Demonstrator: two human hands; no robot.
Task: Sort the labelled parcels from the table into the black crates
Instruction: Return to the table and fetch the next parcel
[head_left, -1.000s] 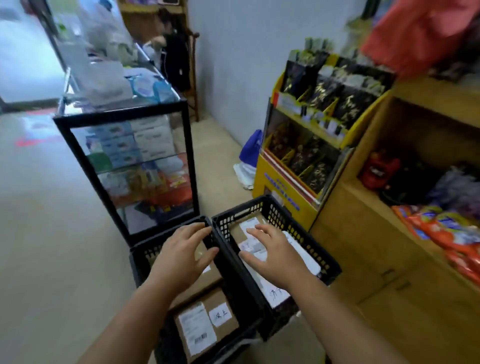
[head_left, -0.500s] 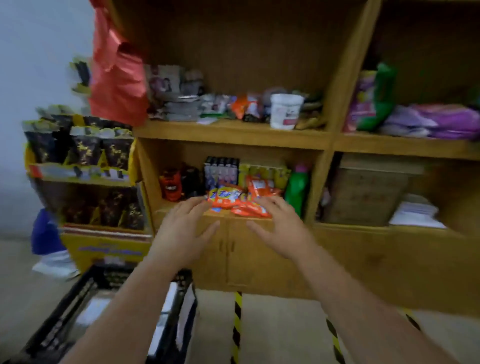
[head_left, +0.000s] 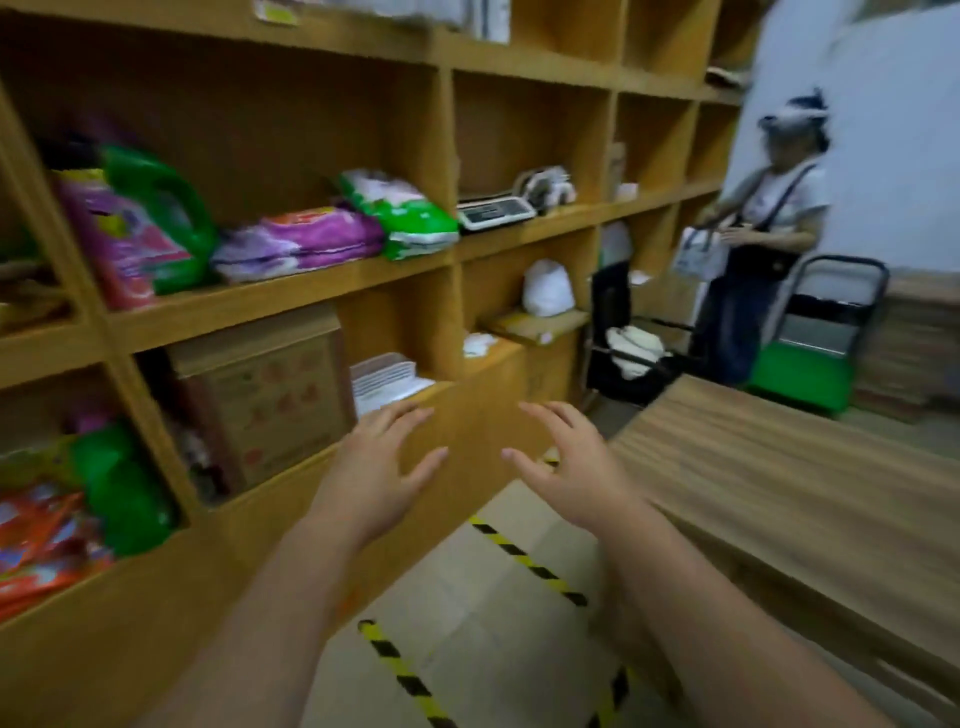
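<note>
My left hand (head_left: 376, 467) and my right hand (head_left: 574, 462) are held out in front of me at chest height, fingers spread and relaxed, holding nothing. A wooden table (head_left: 789, 483) reaches in from the right, and only its bare near corner shows. No parcels and no black crates are in view. The picture is blurred by head motion.
A tall wooden shelf unit (head_left: 447, 244) fills the left with detergent bags, a cardboard box (head_left: 270, 400) and a scale. Yellow-black tape (head_left: 530, 561) marks the floor. A person (head_left: 753, 249) stands at the back right beside a green hand cart (head_left: 810, 353).
My view has swung right, from the two black crates on the floor, past the shelves, to the table corner. Both hands stayed empty and spread in front of me.
</note>
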